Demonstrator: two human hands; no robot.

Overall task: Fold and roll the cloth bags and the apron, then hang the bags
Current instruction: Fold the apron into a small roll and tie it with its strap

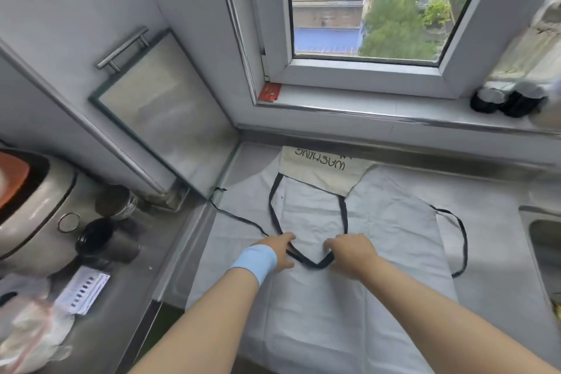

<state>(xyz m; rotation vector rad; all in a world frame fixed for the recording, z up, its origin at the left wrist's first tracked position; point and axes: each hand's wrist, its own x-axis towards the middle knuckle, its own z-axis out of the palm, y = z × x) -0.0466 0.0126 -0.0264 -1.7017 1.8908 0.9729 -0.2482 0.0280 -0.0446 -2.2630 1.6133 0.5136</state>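
A pale grey apron lies spread flat on the steel counter, its black neck strap looped down over the bib. My left hand, with a light blue wristband, pinches the strap's left side. My right hand grips the strap's right side near its lowest point. A cream cloth bag with black lettering lies flat beyond the apron's top. Black waist ties trail off to the left and right.
A rice cooker, a tin and a black jar stand on the left counter, with papers and plastic bags in front. Dark jars sit on the window sill. A sink edges in at the right.
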